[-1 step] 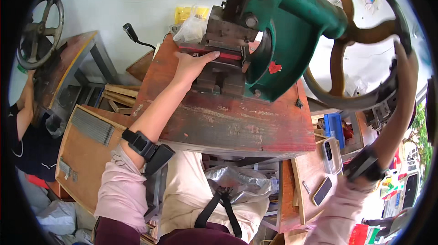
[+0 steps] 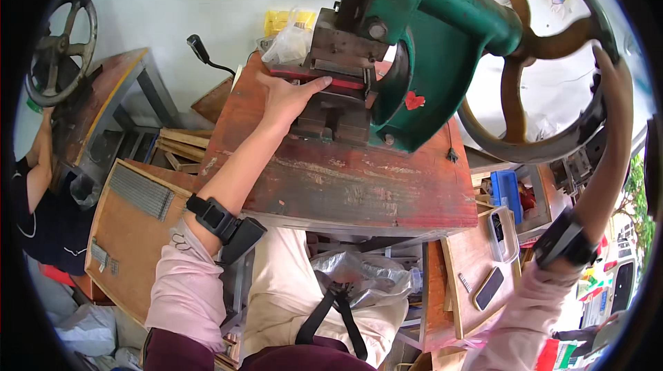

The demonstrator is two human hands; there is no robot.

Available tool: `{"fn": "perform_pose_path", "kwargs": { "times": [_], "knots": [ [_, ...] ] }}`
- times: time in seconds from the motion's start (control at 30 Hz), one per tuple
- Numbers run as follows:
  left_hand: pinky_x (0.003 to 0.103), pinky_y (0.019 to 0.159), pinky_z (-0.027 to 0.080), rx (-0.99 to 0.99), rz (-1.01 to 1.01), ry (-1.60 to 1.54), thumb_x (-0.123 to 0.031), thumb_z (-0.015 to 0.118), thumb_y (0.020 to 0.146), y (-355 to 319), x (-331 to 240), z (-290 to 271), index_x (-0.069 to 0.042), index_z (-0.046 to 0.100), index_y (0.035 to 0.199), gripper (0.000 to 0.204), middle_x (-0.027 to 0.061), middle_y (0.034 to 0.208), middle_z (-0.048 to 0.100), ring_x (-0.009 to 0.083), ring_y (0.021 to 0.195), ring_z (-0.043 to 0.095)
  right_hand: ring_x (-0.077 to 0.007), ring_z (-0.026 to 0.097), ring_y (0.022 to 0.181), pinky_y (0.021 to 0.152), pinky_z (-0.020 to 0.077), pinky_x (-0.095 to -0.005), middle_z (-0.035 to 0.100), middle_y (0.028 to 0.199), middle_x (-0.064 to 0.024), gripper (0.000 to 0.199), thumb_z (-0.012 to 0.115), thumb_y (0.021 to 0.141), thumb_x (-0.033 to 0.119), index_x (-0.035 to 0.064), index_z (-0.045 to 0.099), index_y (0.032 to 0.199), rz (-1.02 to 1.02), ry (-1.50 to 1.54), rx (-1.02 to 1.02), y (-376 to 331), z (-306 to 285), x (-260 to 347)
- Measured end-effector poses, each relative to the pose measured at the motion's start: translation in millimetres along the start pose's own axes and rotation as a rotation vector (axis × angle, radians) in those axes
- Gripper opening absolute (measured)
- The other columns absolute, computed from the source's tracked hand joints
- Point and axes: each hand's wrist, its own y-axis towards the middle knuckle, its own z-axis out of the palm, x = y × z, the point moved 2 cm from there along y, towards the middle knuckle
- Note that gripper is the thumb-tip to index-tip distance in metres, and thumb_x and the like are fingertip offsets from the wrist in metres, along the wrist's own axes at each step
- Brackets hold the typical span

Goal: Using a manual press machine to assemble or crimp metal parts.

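Observation:
A green hand press (image 2: 442,74) stands on a worn red-brown bench (image 2: 331,184). At its dark metal die block (image 2: 345,46) lies a red strip (image 2: 349,83). My left hand (image 2: 283,100) grips the strip's left part, thumb stretched along its near side; the other fingers are mostly hidden. To the right, my right hand (image 2: 611,74) curls round the rim of the press's big handwheel (image 2: 511,95), arm reaching up. Its fingertips are partly hidden by the rim.
Left of the bench lies a wooden tray (image 2: 131,233) with rows of grey metal pieces. Another person's arm (image 2: 43,150) reaches to a second handwheel (image 2: 88,40). At the right, a wooden tray (image 2: 452,281) holds a phone (image 2: 488,288) and a plastic box (image 2: 503,236).
The handwheel has turned slightly, and my right hand has moved a little upward with its rim. My right forearm has shifted up and right. My left hand stays at the red strip.

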Motion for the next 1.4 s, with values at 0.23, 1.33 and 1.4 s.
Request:
{"fn": "perform_pose_path", "kwargs": {
  "times": [0.23,1.33,1.4],
  "knots": [
    [0.040,0.085,0.039,0.107,0.558,0.679,-0.032,0.070,0.076,-21,-48,-43,0.004,0.049,0.110,0.054,0.0192,0.102,0.053,0.0346,0.098,0.046,-0.0167,0.056,0.053,0.047,0.0478,-0.0315,0.055,0.069,-0.0096,0.047,0.057,0.086,0.038,0.0002,0.045,0.112,-0.007,-0.330,-0.142,-3,2,50],
    [0.039,0.087,0.042,0.323,1.052,1.146,-0.022,0.057,0.084,-35,-75,31,0.005,0.053,0.113,0.040,0.0180,0.108,0.052,0.0325,0.101,0.048,-0.0090,0.045,0.047,0.039,0.0376,-0.0256,0.048,0.068,-0.0020,0.039,0.058,0.084,0.040,0.0042,0.052,0.099,-0.105,-0.232,-0.113,11,-2,22],
    [0.038,0.086,0.043,0.335,1.095,1.167,-0.021,0.056,0.084,-36,-79,27,0.005,0.054,0.111,0.038,0.0170,0.104,0.053,0.0303,0.099,0.050,-0.0117,0.049,0.054,0.046,0.0426,-0.0284,0.051,0.069,-0.0038,0.042,0.058,0.083,0.040,0.0009,0.051,0.098,-0.128,-0.084,-0.109,14,-3,13]
  ]
}}
